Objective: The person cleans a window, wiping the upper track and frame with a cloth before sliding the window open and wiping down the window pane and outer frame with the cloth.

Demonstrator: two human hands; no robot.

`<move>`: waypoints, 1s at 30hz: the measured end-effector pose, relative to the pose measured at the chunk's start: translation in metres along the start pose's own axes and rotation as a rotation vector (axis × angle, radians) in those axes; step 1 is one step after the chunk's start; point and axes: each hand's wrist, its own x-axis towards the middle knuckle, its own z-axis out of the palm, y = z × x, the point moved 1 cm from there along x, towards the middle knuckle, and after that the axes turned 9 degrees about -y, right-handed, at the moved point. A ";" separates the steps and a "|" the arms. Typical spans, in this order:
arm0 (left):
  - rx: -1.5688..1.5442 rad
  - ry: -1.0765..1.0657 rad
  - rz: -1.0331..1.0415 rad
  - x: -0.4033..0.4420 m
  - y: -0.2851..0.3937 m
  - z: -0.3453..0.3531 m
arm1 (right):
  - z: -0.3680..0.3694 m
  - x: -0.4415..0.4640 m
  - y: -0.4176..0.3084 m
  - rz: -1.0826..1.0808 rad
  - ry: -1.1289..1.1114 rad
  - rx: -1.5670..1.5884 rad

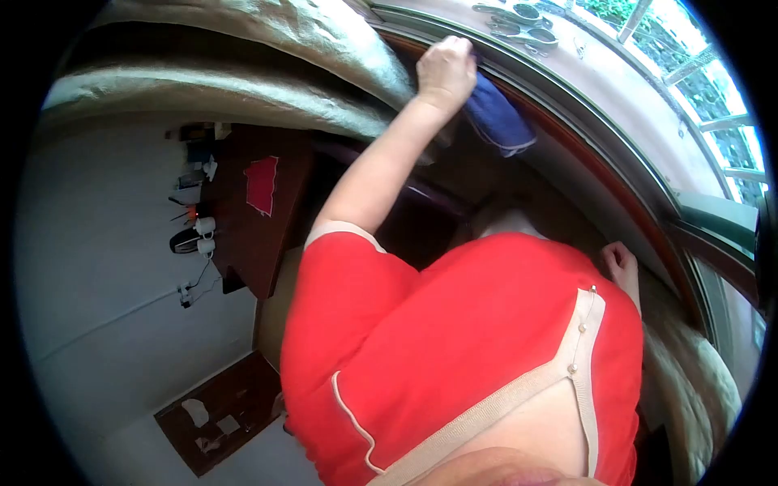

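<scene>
My left hand is closed in a fist around one end of a dark blue cloth. The cloth hangs down from the fist beside the window's inner edge, its lower end loose. That hand is close to the metal window rail; whether it touches the rail I cannot tell. On the other side, my right hand is low beside my body, partly hidden by my red shirt. Its fingers are curled in, and nothing shows between them.
Scissors and small metal items lie on the pale sill beyond the rail, with window bars behind. A thick curtain hangs at upper left. At left, a dark desk bears a red cloth, cups and several small things.
</scene>
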 end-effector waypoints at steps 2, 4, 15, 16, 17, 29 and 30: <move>0.112 -0.022 -0.026 0.016 -0.033 0.002 | -0.002 -0.004 -0.002 0.016 0.026 0.018; 0.203 -0.071 -0.080 0.023 -0.045 -0.005 | 0.000 -0.013 0.000 0.043 0.057 0.049; 0.193 0.018 0.092 -0.009 0.061 0.016 | -0.003 -0.035 0.022 0.070 0.059 0.092; 0.172 0.050 0.104 -0.012 0.070 0.017 | -0.005 -0.036 0.024 0.070 0.054 0.087; 0.142 0.055 0.108 -0.014 0.078 0.017 | -0.006 -0.034 0.029 0.075 0.060 0.123; 0.058 -0.027 0.364 -0.049 0.135 0.022 | -0.016 -0.035 0.037 0.003 0.068 0.075; 0.070 -0.036 0.401 -0.047 0.130 0.018 | -0.019 -0.033 0.039 -0.013 0.048 0.010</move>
